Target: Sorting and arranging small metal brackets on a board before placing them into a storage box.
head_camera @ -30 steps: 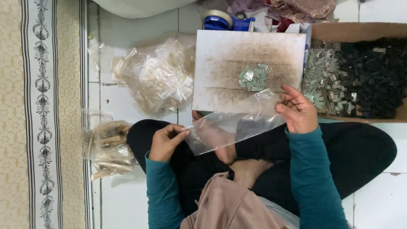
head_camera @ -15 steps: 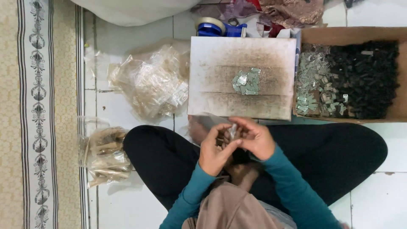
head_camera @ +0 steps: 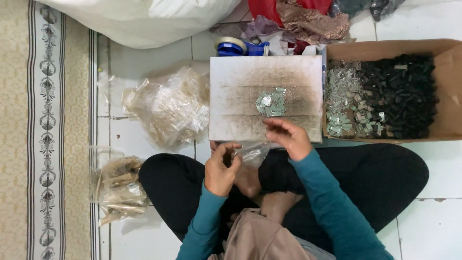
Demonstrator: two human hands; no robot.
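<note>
The person sits cross-legged on the tiled floor and holds a small clear plastic bag [head_camera: 251, 151] between both hands, just at the 6 o'clock edge of the white board [head_camera: 240, 77]. The left hand [head_camera: 220, 168] pinches one end of the bag with thumb and fingers; the right hand [head_camera: 288, 138] grips the other end, fingers curled on it. The step in hand seems to be the handling of the bag's mouth (whether something is already inside I cannot tell, the plastic is too crumpled). I judge that the next move needs a steady pinch on both sides, so the thin film does not slip.

On the board lies a little heap of silver metal pieces [head_camera: 270, 102]. At 3 o'clock from it the cardboard box [head_camera: 452, 62] holds more silver pieces on its left side and many black pieces [head_camera: 402, 94] on its right. At 9 o'clock a large clear bag [head_camera: 168, 110] is full of small packets, and at 8 o'clock another bag [head_camera: 118, 185] holds brownish ones.
</note>
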